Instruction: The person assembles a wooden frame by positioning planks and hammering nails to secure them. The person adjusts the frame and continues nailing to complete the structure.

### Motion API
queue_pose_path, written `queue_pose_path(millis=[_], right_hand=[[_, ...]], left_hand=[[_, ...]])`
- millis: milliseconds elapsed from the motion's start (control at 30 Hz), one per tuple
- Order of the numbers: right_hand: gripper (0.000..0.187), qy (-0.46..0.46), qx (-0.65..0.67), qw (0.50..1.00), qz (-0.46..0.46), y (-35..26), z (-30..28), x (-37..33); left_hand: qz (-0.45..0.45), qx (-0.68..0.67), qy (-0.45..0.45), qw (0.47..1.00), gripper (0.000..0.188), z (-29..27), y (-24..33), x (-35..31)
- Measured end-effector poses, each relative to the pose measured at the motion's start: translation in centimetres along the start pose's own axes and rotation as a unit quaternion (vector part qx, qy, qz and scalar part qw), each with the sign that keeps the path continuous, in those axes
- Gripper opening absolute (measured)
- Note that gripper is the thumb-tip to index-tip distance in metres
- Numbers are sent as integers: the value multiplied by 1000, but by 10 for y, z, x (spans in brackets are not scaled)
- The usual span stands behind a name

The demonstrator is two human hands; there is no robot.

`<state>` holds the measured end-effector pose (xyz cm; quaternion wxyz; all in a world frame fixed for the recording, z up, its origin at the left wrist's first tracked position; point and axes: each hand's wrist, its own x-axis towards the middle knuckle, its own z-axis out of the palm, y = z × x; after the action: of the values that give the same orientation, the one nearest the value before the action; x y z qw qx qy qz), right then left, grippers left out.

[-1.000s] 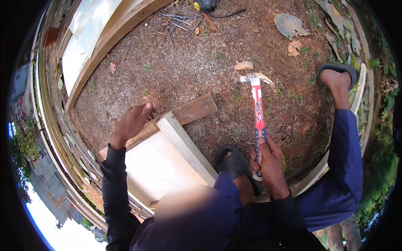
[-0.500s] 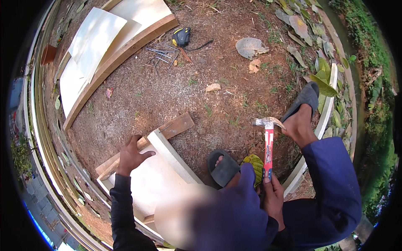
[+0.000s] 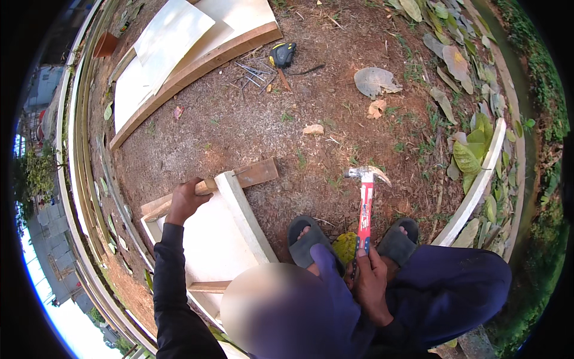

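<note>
A claw hammer point(image 3: 365, 209) with a red handle stands upright in my right hand point(image 3: 373, 286), which is closed around the lower grip. Its metal head points away from me, above the ground. My left hand point(image 3: 187, 200) is closed over the far wooden strip point(image 3: 206, 186) of a shallow wooden frame with a pale panel point(image 3: 210, 242). A light wooden bar point(image 3: 244, 215) runs along the frame's right side. Under the frame's far edge lies a brown board point(image 3: 258, 173). What seems to be a thin nail shows near the bar's far end.
Loose nails point(image 3: 254, 73) and a black-yellow tape measure point(image 3: 282, 54) lie on the soil. At the far left is another panelled wooden frame point(image 3: 197, 63). A white bar point(image 3: 478, 179) and dry leaves are on the right. My sandalled feet stand beside the near frame.
My left hand has closed from spread fingers onto the wooden strip. The hammer has shifted slightly left. My right foot has drawn back, closer to the left one.
</note>
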<state>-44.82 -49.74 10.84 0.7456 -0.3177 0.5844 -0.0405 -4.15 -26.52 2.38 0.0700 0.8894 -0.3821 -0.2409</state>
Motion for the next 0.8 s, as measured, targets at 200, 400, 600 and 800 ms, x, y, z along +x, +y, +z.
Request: queue_pose_path(millis=[200, 400, 600, 800], right_hand=[[21, -37, -16, 999, 15, -12, -30, 1], [28, -9, -59, 995, -86, 3, -64, 12], [39, -49, -86, 992, -73, 1, -72, 15], [38, -33, -71, 990, -116, -23, -67, 33]], left_hand=[[17, 31, -16, 999, 40, 9, 79, 35], [-19, 30, -40, 999, 42, 5, 100, 27], [-52, 57, -90, 993, 46, 35, 121, 57], [-67, 55, -136, 987, 52, 37, 115, 65]])
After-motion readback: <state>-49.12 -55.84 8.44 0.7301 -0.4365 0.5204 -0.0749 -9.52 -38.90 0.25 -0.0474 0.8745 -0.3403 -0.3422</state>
